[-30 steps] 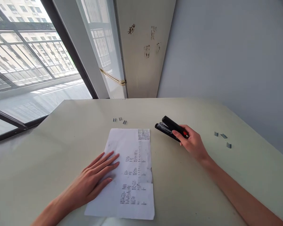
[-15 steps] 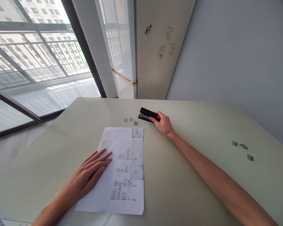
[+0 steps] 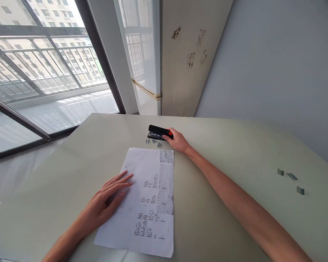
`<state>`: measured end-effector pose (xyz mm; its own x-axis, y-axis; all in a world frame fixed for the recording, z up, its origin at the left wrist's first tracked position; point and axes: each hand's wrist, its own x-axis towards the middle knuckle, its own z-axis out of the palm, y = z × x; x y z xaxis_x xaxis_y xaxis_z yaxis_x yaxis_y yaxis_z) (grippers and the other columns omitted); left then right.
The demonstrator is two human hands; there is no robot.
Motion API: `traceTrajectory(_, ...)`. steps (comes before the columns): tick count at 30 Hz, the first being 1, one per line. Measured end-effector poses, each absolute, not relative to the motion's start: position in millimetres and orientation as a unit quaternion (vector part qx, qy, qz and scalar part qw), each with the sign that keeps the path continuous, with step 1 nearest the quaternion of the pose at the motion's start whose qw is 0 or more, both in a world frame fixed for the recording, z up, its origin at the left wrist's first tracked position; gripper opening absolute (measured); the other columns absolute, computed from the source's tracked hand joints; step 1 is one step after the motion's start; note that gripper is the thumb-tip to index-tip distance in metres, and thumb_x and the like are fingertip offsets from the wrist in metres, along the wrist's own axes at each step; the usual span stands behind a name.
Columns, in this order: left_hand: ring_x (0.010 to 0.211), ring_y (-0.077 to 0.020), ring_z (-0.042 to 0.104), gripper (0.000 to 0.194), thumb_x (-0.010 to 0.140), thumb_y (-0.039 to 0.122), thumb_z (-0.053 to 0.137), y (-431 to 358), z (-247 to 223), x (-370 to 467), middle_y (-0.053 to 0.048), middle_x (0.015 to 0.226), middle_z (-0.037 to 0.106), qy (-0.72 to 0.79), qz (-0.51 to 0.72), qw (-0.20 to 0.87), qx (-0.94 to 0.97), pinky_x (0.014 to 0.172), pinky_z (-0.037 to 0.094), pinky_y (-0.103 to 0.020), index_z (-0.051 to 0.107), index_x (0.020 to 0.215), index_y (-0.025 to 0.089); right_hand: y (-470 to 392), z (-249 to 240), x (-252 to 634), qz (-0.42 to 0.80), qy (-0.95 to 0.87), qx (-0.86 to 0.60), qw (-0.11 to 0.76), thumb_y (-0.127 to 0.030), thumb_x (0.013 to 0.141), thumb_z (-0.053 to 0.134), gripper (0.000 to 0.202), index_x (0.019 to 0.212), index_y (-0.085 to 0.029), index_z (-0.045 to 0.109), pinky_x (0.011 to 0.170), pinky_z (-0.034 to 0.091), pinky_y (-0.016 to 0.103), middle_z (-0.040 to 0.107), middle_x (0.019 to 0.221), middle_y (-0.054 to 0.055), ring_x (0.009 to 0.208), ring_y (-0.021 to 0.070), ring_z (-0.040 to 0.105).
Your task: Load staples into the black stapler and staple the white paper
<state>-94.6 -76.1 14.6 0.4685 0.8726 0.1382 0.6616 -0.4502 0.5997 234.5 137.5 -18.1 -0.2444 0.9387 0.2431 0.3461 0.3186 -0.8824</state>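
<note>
A black stapler [image 3: 156, 131] with a red mark at its rear is gripped in my right hand [image 3: 179, 140], its jaw end pointing left. It is just beyond the far edge of a printed sheet of paper [image 3: 150, 203]. My left hand [image 3: 106, 198] lies on the left part of the paper, fingers stretched out and thumb apart. Several small strips of staples [image 3: 153, 141] lie between the stapler and the paper. Whether more sheets lie under the top one I cannot tell.
Three larger grey staple strips [image 3: 292, 176] lie on the right of the pale table [image 3: 229, 145]. Behind the table's far edge stands a refrigerator [image 3: 147, 65]. A window [image 3: 43, 65] is at the left and a grey wall [image 3: 276, 65] at the right.
My right hand has moved left with the stapler, which is now just behind the small staple strips. The view has shifted slightly; my left hand stays on the paper.
</note>
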Motion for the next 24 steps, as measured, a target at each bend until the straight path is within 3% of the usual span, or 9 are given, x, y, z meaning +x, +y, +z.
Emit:
traceTrajectory(4,0.142,-0.0303,0.056,0.034,0.104,0.043,0.055,-65,17,-99,-0.004,0.157,0.056,0.532,0.281,0.271,0.751,0.115,0.05,-0.047,0.066,0.135,0.033,115,-22,252,0.388,-0.664,-0.466,0.438,-0.058,0.097,0.055,0.051,0.136,-0.025,0.055,0.087,0.059,0.041,0.062,0.144,0.015,0.126,0.0302,0.062)
traceTrajectory(6,0.132,-0.0288,0.063,0.034,0.103,0.048,0.055,-52,16,-101,-0.006,0.152,0.06,0.56,0.304,0.26,0.725,0.106,0.055,-0.041,0.067,0.13,0.03,96,-23,270,0.396,-0.637,-0.48,0.455,-0.061,0.099,0.051,0.053,0.137,-0.024,0.053,0.089,0.061,0.042,0.058,0.149,0.018,0.133,0.0308,0.059)
traceTrajectory(10,0.1,-0.0228,0.068,0.039,0.1,0.054,0.054,-14,15,-96,-0.008,0.131,0.07,0.621,0.322,0.213,0.683,0.084,0.056,-0.032,0.069,0.121,0.025,47,-19,312,0.401,-0.604,-0.499,0.475,-0.061,0.098,0.057,0.047,0.123,-0.022,0.058,0.097,0.06,0.045,0.066,0.135,0.017,0.125,0.0293,0.065)
traceTrajectory(13,0.075,-0.0175,0.061,0.041,0.097,0.054,0.053,16,19,-81,-0.004,0.107,0.074,0.684,0.312,0.182,0.635,0.074,0.051,-0.03,0.071,0.118,0.023,10,-16,337,0.414,-0.582,-0.514,0.475,-0.059,0.099,0.06,0.042,0.117,-0.021,0.06,0.096,0.06,0.046,0.071,0.123,0.015,0.115,0.027,0.069)
traceTrajectory(16,0.071,-0.0178,0.058,0.043,0.094,0.053,0.053,34,22,-66,-0.002,0.091,0.073,0.714,0.299,0.165,0.611,0.074,0.049,-0.03,0.074,0.115,0.023,-13,-16,350,0.429,-0.57,-0.527,0.462,-0.059,0.099,0.061,0.042,0.119,-0.022,0.062,0.095,0.06,0.045,0.073,0.114,0.011,0.102,0.0236,0.071)
traceTrajectory(24,0.073,-0.0185,0.058,0.047,0.091,0.06,0.053,30,22,-65,-0.001,0.086,0.07,0.713,0.296,0.169,0.613,0.073,0.047,-0.03,0.074,0.114,0.025,-18,-14,352,0.43,-0.579,-0.527,0.45,-0.057,0.1,0.059,0.037,0.113,-0.024,0.066,0.092,0.061,0.044,0.075,0.106,0.009,0.095,0.0232,0.072)
